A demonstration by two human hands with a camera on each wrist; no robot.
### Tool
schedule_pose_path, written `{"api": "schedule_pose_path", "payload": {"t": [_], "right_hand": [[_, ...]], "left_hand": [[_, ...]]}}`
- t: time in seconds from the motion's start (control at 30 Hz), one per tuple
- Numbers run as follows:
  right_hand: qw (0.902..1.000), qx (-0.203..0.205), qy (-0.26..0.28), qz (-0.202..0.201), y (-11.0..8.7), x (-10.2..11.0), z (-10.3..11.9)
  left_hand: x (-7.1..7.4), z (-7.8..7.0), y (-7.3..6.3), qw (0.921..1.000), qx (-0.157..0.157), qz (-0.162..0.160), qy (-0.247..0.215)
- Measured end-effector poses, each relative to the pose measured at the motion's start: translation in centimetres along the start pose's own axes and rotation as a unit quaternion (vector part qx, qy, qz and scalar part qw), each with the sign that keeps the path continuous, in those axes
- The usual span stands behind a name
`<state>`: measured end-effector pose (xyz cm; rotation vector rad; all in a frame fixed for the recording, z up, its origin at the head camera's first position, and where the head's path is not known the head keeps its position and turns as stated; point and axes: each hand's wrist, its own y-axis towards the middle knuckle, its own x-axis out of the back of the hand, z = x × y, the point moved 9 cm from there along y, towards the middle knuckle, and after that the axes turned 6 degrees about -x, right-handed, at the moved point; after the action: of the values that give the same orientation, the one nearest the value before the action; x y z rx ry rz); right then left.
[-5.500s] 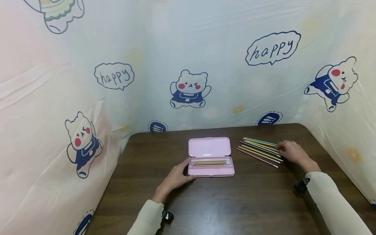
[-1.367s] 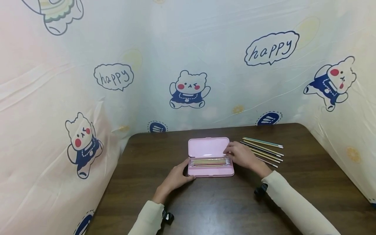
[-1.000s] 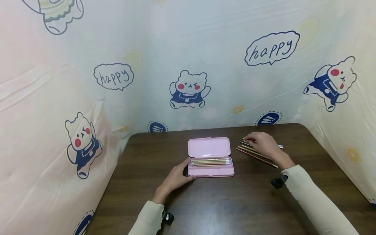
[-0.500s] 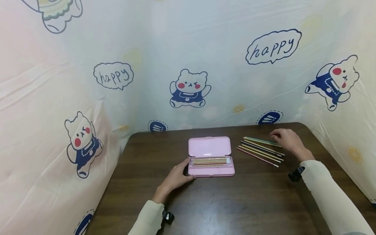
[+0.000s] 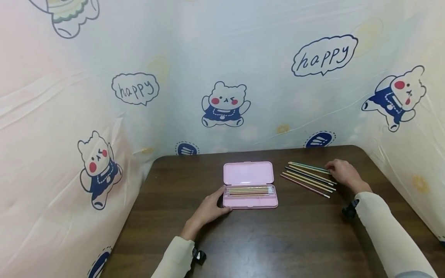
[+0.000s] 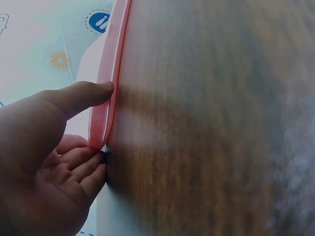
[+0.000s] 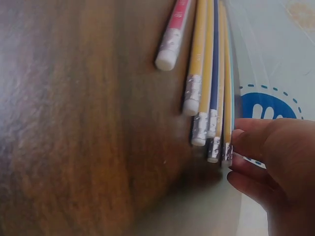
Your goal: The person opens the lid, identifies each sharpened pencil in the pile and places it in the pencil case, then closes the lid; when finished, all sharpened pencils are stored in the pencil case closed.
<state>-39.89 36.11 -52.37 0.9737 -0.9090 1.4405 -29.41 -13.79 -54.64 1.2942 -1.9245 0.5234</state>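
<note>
A pink pencil case (image 5: 240, 203) lies with its lid folded back, and several pencils (image 5: 248, 190) lie side by side inside it. My left hand (image 5: 207, 209) holds the case by its left end, the thumb against the front edge in the left wrist view and the fingers round the end. To the right, several loose pencils (image 5: 306, 183) lie fanned out, eraser ends towards my right hand (image 5: 345, 174). That hand pinches the eraser end of the farthest yellow pencil (image 7: 227, 128); a teal pencil (image 5: 309, 167) lies close beside it, partly hidden by the fingers.
The dark wooden table (image 5: 264, 239) ends at the back against a patterned cloth (image 5: 267, 77), which also hangs along both sides. A red pencil (image 5: 304, 185) is the nearest of the loose ones.
More pencils lie in the case than at first. My right hand has gone from the case's right end back over the loose pencils and down onto their far eraser ends. The left hand keeps its place.
</note>
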Motion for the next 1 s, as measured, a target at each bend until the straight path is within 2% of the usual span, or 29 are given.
{"api": "schedule_pose_path", "payload": {"t": [0.47,0.7,0.87,1.0], "right_hand": [[1.0000,-0.007,0.005,-0.004,0.2,-0.2,-0.6],[0.9997,-0.015,0.017,-0.007,-0.3,0.4,-0.5],[0.9992,-0.022,0.028,-0.016,-0.9,0.9,-0.4],[0.9987,-0.004,0.034,-0.038,-1.3,1.6,0.1]], "left_hand": [[0.1,-0.2,0.0,1.0000,0.001,-0.002,-0.007],[0.0,0.0,0.1,1.0000,0.002,-0.003,0.001],[0.0,-0.1,0.1,1.0000,-0.002,-0.004,0.001],[0.0,-0.2,0.1,1.0000,-0.003,-0.005,-0.005]]}}
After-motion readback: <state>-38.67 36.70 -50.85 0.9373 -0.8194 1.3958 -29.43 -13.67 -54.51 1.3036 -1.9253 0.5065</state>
